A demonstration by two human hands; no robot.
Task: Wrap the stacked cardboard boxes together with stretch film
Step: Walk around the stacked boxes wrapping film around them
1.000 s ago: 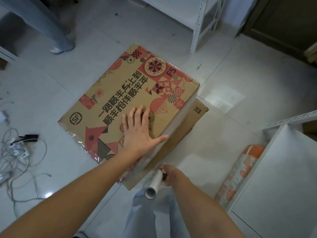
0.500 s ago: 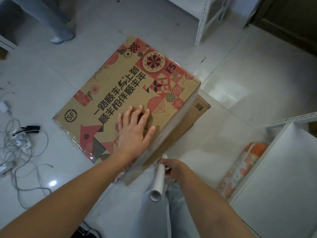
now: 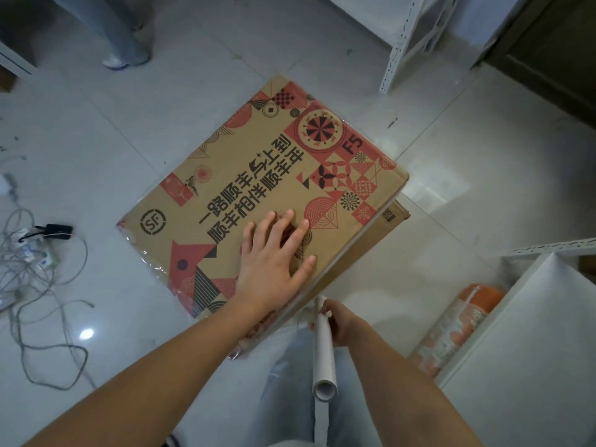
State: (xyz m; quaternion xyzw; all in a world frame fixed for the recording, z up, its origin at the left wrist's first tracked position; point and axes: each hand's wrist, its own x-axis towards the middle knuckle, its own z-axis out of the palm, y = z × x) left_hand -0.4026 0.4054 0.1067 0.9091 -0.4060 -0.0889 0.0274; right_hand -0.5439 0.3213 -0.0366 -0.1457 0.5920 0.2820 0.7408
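1. A tangle of cables is seen on the tiled floor at nine o'clock; a white shelf leg stands at one o'clock, and an orange patterned roll lies beside a white cabinet at four o'clock. Another person's trouser leg is seen at eleven o'clock.
2. The stacked boxes lie flat at the centre, their long axis running from seven o'clock to one o'clock. A lower box juts out at three o'clock. Crinkled clear film is seen along the left edge.
3. The left hand is laid flat on the top box near its near edge, fingers spread and straight.
4. The film roll, a white tube, is gripped by the right hand near its far end, just beside the boxes' near edge; its open end points toward six o'clock.
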